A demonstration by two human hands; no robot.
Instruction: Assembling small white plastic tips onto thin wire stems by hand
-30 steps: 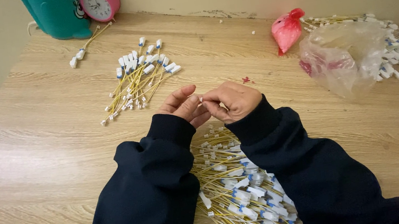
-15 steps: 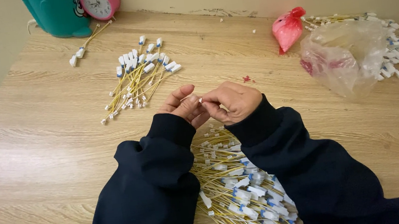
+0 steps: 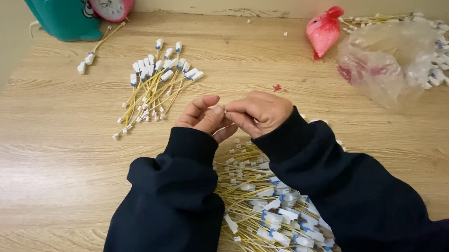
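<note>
Together, the left hand [image 3: 204, 117] and right hand [image 3: 260, 112] pinch one small white connector [image 3: 223, 109] between their fingertips. Just below the wrists, a heap of yellow cables [image 3: 266, 214] lies on the bench [image 3: 37, 170].

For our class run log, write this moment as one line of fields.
left hand: pinching small white piece | right hand: pinching same piece | below: yellow cable pile | upper left: sorted cable bundle | surface: wooden table

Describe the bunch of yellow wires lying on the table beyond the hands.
The bunch of yellow wires lies loose on the wooden table, beyond the left hand and apart from it. Thin yellow leads run roughly parallel, slanting from lower left to upper right. White plug-like ends, some with blue, fan out at the upper end; smaller white tips cluster at the lower end. Nothing touches it.
</note>
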